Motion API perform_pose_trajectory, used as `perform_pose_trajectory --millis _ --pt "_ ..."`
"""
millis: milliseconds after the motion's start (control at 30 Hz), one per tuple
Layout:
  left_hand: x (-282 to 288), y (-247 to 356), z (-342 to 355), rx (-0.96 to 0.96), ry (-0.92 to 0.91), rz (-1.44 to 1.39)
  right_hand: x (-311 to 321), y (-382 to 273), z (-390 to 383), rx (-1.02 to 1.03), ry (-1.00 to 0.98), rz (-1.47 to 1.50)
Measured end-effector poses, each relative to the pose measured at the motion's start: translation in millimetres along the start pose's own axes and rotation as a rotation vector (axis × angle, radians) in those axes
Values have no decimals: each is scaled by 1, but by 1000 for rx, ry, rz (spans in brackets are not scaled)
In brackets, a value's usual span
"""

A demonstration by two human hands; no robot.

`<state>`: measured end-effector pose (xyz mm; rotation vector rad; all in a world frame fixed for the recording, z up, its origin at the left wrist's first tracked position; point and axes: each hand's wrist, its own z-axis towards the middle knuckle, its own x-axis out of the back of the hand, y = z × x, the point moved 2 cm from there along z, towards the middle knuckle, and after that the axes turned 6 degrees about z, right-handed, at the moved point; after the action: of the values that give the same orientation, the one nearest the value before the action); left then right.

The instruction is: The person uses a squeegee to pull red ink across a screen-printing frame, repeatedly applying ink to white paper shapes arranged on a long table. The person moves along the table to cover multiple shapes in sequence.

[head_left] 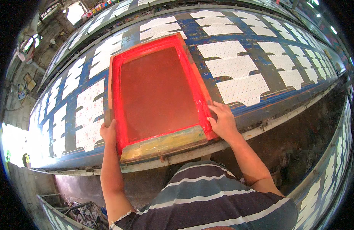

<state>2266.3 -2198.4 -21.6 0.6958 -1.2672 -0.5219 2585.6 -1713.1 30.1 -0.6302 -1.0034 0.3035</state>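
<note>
A large screen-printing frame (157, 92) lies before me over the long table, with a dark reddish mesh and bright red ink along its inner borders. A yellowish strip runs across its near end. My left hand (108, 131) grips the left side rail near the front corner, thumb on top. On the right rail, my right hand (223, 120) is closed round the edge with fingers over the top. White cut fabric pieces (240, 73) with small printed dots lie to the right of the frame. Pieces with reddish print (90, 115) lie to its left. Whatever is under the frame is hidden.
The long blue-and-dark printing table (257, 117) carries many rows of white fabric pieces. A metal rail (184, 155) runs along its near edge. Another table with pieces (332, 184) stands at the lower right. Colourful containers (98, 8) stand at the far left.
</note>
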Motion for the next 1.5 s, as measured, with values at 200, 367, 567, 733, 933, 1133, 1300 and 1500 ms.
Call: perform_pose_trajectory --millis 200,367,567,733,933,1133,1300,1500 --pt "2 5 -3 12 -15 -32 -15 28 19 -262 -146 90" --pt "4 8 -3 -31 -41 -50 -24 23 28 -197 -68 27" --pt "1 -4 -1 16 -81 -138 -22 15 35 -204 -35 58" --pt "3 -6 4 87 -112 -171 -8 1 42 -185 14 119" --pt "11 30 0 121 -176 -268 25 5 58 -73 13 91" --pt "-25 96 -34 90 -171 -437 73 56 70 -105 47 71" --pt "-93 155 -80 96 -149 -493 127 128 65 -307 53 92" --pt "-170 226 -164 24 -80 -387 195 235 54 -338 97 65"
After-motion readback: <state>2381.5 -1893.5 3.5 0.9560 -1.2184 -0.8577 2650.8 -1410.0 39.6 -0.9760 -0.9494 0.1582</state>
